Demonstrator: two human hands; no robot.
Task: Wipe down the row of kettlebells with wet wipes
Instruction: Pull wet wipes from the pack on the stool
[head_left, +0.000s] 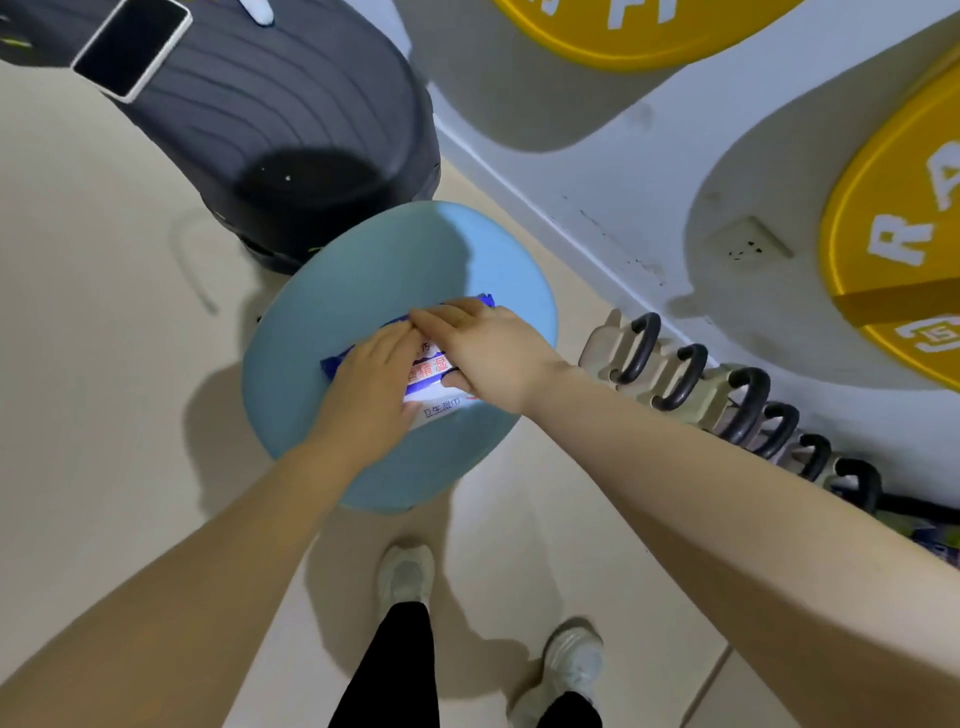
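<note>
Both hands rested on a soft, crinkly wet-wipe pack (431, 379) on a blue stool (395, 270): left hand (371, 384) flat, right hand (485, 353) pinching its far edge; probably light, slippery.

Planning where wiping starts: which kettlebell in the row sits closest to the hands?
The kettlebell at the row's far end, nearest the blue stool, by the right hand; the others trail away along the wall.

glossy plastic wipes pack (434, 376), matt blue stool (363, 270).
</note>
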